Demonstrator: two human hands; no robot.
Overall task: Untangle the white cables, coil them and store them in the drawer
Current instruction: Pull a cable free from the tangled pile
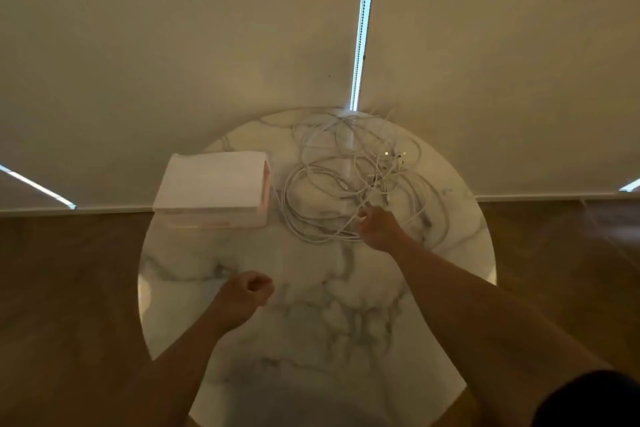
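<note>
round marble table [311, 322] | brown wood floor [69, 288] | beige blinds [173, 45] drawn

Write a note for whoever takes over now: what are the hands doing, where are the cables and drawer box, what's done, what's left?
Left hand: fist, holding nothing, above the table.
Right hand: fingers curled on a strand at the near edge of the white cables.
They lie in one tangled heap, right of the drawer box.
Done: nothing coiled or stored yet; drawer looks closed.
Left: untangle, coil, open drawer, store.
</note>
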